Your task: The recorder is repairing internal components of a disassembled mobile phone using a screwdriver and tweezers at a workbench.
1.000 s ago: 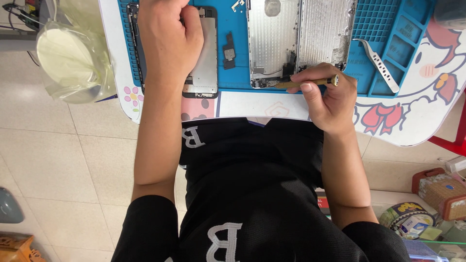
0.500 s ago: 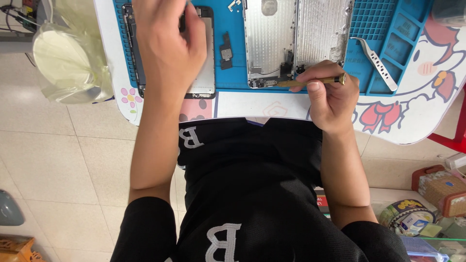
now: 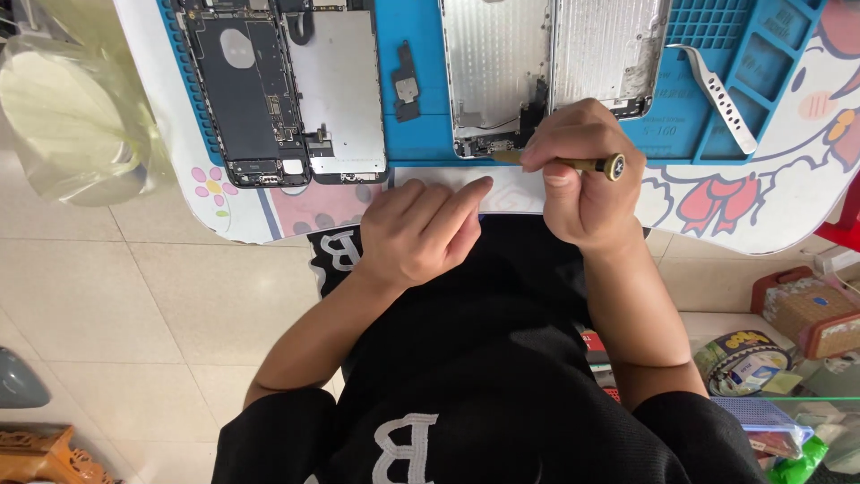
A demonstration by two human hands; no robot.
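A blue repair mat (image 3: 421,134) lies on the table's near edge. An opened dark phone body with its screen part (image 3: 287,90) rests on the mat's left. A silver phone housing (image 3: 546,63) lies at the middle. My right hand (image 3: 582,175) grips a brass-coloured screwdriver (image 3: 573,164) with its tip at the housing's lower edge. My left hand (image 3: 421,229) hovers at the table's near edge over a white strip (image 3: 515,190), index finger stretched out, holding nothing.
A small dark phone part (image 3: 406,85) sits between the two phones. Metal tweezers (image 3: 717,90) lie on the mat's right. A clear plastic bag (image 3: 72,116) hangs at the left. Boxes and a tape roll (image 3: 743,358) stand on the floor at the right.
My left hand has come off the dark phone and moved back to the table's near edge, uncovering the phone. My right hand stays on the screwdriver.
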